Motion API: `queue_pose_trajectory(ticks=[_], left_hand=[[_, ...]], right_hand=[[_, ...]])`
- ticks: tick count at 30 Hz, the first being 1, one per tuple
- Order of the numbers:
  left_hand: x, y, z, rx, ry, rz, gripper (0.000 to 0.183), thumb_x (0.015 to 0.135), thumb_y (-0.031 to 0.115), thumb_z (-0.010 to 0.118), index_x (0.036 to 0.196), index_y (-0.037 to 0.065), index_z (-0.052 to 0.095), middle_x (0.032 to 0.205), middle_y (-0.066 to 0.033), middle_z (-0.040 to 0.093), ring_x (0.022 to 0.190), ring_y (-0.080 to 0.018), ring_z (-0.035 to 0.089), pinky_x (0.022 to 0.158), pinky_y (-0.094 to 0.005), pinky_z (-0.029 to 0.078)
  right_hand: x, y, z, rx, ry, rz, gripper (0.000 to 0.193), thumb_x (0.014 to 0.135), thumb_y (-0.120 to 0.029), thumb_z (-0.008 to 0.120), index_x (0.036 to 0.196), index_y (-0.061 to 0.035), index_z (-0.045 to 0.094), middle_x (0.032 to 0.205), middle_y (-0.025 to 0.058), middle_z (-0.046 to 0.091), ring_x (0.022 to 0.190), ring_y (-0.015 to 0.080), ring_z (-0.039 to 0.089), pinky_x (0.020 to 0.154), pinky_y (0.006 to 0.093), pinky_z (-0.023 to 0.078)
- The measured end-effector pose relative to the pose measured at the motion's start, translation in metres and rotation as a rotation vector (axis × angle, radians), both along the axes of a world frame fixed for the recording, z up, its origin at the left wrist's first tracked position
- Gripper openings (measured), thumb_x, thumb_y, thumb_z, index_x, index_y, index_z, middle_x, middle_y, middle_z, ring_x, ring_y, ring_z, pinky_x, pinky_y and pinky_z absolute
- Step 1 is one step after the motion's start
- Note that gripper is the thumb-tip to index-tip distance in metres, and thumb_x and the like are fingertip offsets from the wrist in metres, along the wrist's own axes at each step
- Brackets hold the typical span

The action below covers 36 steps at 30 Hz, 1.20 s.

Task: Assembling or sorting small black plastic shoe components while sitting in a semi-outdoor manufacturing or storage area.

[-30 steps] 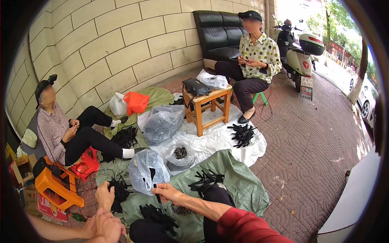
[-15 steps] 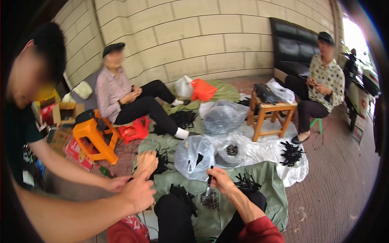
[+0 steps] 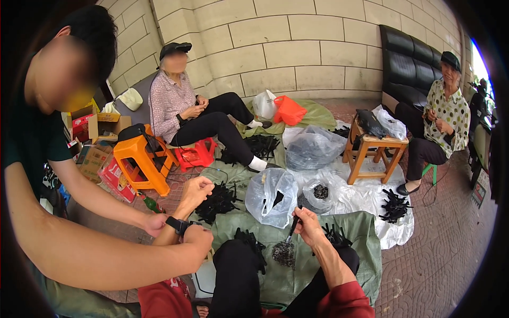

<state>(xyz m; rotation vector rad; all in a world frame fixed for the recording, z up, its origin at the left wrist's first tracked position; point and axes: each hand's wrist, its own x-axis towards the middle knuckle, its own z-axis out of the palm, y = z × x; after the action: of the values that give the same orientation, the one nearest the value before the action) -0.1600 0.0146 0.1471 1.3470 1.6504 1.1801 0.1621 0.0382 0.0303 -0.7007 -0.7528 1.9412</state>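
Black slim strip (image 3: pixel 293 228), clamped in the right-hand grip (image 3: pixel 309 227), above a green plastic sheet (image 3: pixel 363 262). Nearby, a bulging translucent bag (image 3: pixel 260 199) with something black showing, then a clear open bag (image 3: pixel 324 203) of small dark bits. Left-hand grip (image 3: pixel 195 192) loosely curled, anything within impossible to tell, black watch (image 3: pixel 177 225) at wrist. Beyond, a pale block wall (image 3: pixel 291 55).

Dark red sleeves (image 3: pixel 347 303), black trousers (image 3: pixel 236 275), black wrist strap (image 3: pixel 178 225)

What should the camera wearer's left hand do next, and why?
Probably best to hold the left hand still: a co-worker's hands are at the black band on that wrist, and the right hand is holding a black strip.
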Motion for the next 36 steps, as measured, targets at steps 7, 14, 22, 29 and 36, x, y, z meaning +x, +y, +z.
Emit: queue_pose_trajectory(ticks=[7, 14, 22, 29, 36], left_hand=[[-0.006, -0.01, 0.017, 0.118, -0.517, 0.014, 0.013, 0.08, 0.012, 0.055, 0.088, 0.002, 0.055, 0.076, -0.0082, 0.059, 0.066, -0.0166, 0.06, 0.055, -0.0294, 0.051], [-0.009, -0.014, -0.003, 0.262, 0.164, 0.071, 0.014, 0.08, 0.015, 0.058, 0.091, 0.007, 0.058, 0.071, -0.0049, 0.059, 0.064, -0.014, 0.057, 0.056, -0.0238, 0.046], [0.001, -0.015, -0.008, 0.173, 0.492, 0.022, 0.01, 0.078, 0.007, 0.056, 0.082, -0.001, 0.058, 0.07, -0.0064, 0.061, 0.062, -0.0099, 0.06, 0.052, -0.0224, 0.048], [-0.019, -0.012, -0.02, 0.147, -0.089, 0.016, 0.012, 0.08, 0.01, 0.056, 0.086, -0.001, 0.057, 0.074, -0.009, 0.06, 0.063, -0.0141, 0.059, 0.05, -0.0241, 0.049], [-0.016, -0.014, -0.016, 0.118, -0.346, 0.052, 0.016, 0.08, 0.012, 0.057, 0.089, -0.001, 0.055, 0.078, -0.0103, 0.059, 0.065, -0.0152, 0.059, 0.053, -0.0255, 0.05]], right_hand=[[-0.004, 0.002, 0.0, 0.003, -0.028, 0.015, 0.021, 0.083, -0.024, 0.055, 0.072, -0.0067, 0.051, 0.054, -0.0029, 0.04, 0.043, 0.0072, 0.033, 0.04, 0.0228, 0.026], [-0.01, 0.004, -0.01, 0.023, -0.016, 0.054, 0.02, 0.083, -0.022, 0.055, 0.072, -0.0063, 0.052, 0.054, -0.0021, 0.04, 0.043, 0.0083, 0.033, 0.04, 0.0233, 0.025], [-0.007, -0.002, -0.004, -0.025, -0.039, 0.023, 0.02, 0.082, -0.022, 0.056, 0.073, -0.0051, 0.052, 0.054, -0.0028, 0.038, 0.042, 0.007, 0.031, 0.038, 0.0226, 0.024], [-0.009, -0.003, 0.001, -0.01, -0.053, -0.006, 0.02, 0.083, -0.022, 0.055, 0.073, -0.0048, 0.052, 0.053, -0.0026, 0.038, 0.041, 0.0068, 0.031, 0.038, 0.0222, 0.024], [-0.009, -0.001, -0.003, -0.02, -0.061, 0.009, 0.02, 0.083, -0.022, 0.056, 0.073, -0.0048, 0.052, 0.053, -0.002, 0.04, 0.041, 0.0072, 0.031, 0.039, 0.0223, 0.024]])
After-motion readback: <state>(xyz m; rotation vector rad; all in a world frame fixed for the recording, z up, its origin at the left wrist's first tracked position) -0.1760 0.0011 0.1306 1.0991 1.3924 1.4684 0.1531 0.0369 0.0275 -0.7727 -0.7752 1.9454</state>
